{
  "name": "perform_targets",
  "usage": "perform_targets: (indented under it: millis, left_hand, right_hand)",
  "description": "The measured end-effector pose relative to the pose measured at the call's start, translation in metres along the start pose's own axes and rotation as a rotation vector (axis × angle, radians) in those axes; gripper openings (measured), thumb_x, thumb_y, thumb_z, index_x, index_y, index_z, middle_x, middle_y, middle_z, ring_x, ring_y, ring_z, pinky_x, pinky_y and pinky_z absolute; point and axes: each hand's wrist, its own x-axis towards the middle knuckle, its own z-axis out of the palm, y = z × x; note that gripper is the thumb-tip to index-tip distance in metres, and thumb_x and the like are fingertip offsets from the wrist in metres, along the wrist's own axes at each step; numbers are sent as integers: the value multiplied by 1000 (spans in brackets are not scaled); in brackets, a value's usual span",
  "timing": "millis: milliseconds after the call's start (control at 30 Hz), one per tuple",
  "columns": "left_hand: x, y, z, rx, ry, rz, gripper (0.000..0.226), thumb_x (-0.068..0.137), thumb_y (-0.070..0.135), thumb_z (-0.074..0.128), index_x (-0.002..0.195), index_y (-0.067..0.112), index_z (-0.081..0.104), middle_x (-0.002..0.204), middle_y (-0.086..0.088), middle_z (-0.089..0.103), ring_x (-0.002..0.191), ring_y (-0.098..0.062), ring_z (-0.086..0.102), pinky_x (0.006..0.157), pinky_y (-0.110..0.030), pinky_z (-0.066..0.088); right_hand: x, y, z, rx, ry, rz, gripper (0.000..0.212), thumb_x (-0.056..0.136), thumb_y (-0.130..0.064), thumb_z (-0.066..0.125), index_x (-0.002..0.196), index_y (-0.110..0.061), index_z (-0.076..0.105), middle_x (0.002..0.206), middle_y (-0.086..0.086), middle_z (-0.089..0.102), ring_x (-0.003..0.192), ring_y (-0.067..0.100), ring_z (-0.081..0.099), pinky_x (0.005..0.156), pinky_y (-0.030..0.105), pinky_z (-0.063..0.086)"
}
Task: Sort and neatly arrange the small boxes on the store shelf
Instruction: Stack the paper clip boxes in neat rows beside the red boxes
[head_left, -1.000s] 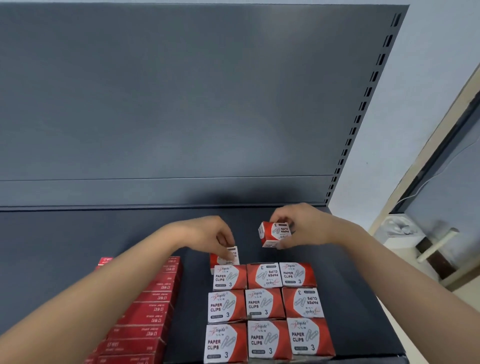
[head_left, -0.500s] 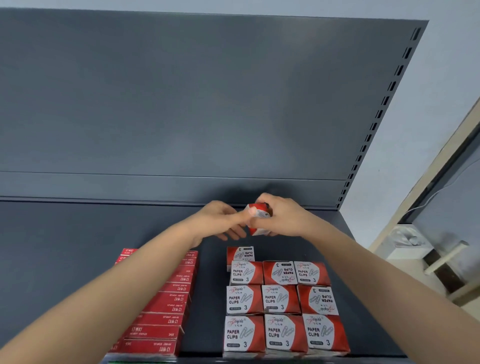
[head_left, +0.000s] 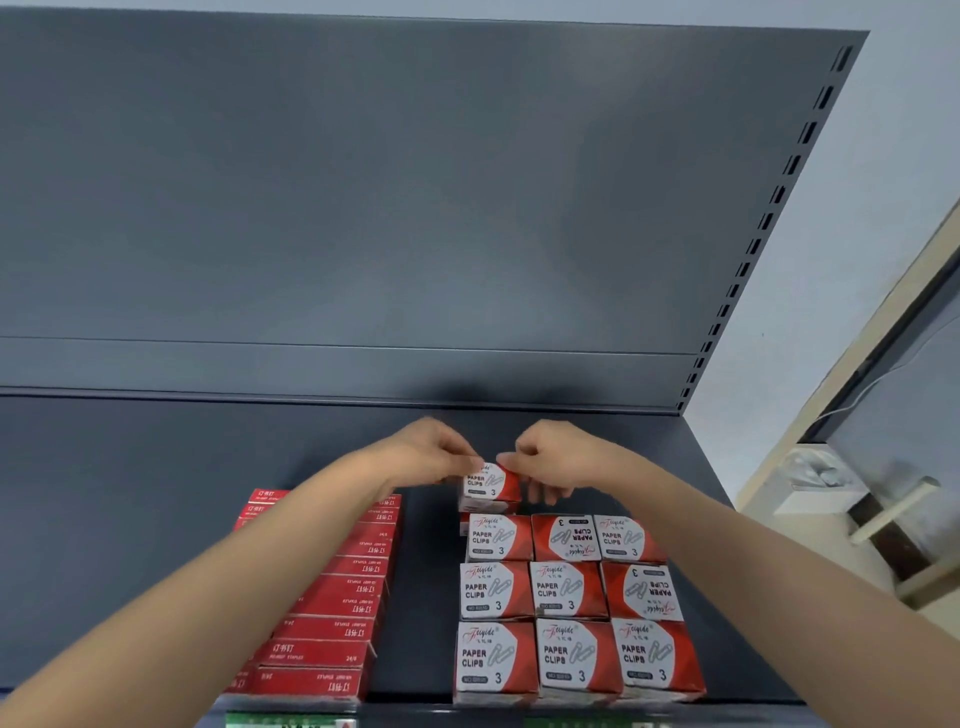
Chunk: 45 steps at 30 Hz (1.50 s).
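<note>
Left hand and right hand pinch a small red-and-white cardboard box, apparently placing it behind the matching rows; it likely needs squaring next.

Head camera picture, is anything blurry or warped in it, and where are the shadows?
Head view: the left hand and right hand are smeared by motion, and the paper clip box they pinch is slightly soft; the front boxes read sharply. Head view: the wide-angle lens makes the slotted upright lean. Head view: soft light, no glare, a faint shadow on the shelf behind the hands.
</note>
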Motion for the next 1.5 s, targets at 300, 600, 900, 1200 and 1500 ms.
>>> perform_targets:
  millis: [300,600,900,1200,1500]
  left_hand:
    - [-10,2,12,-109,-13,-133,24,89,14,59,105,-2,67,102,-15,70,97,-25,68,90,-36,55]
    - [-13,8,24,-162,27,-156,24,90,14,59,102,-5,67,101,-15,71,92,-21,69,85,-32,56]
    - [-27,5,34,-271,137,-225,34,95,27,50,97,-3,65,106,-17,69,103,-27,65,93,-40,53]
    - [-30,10,40,-318,70,-236,32,96,23,47,105,-4,62,105,-13,70,96,-20,67,87,-31,54]
    - [-83,-21,67,-686,155,-275,62,85,67,36,136,31,39,126,16,52,114,-6,49,103,-28,29]
  right_hand:
    - [-8,-5,-1,-27,-102,-194,33,95,-29,48,120,-12,61,120,2,64,108,16,58,96,32,46]
    - [-15,1,-1,-39,-87,-183,31,96,-27,45,117,-10,62,117,4,65,106,18,59,95,33,47]
    - [-11,9,3,145,-47,-1,37,93,-36,50,113,-8,63,107,7,69,94,18,67,86,33,56]
    - [-12,6,3,253,-84,32,32,96,-25,48,117,-5,61,109,11,69,93,19,68,82,30,56]
    - [-101,79,25,897,498,128,42,94,-42,44,132,-23,47,131,-6,54,124,11,48,107,28,34]
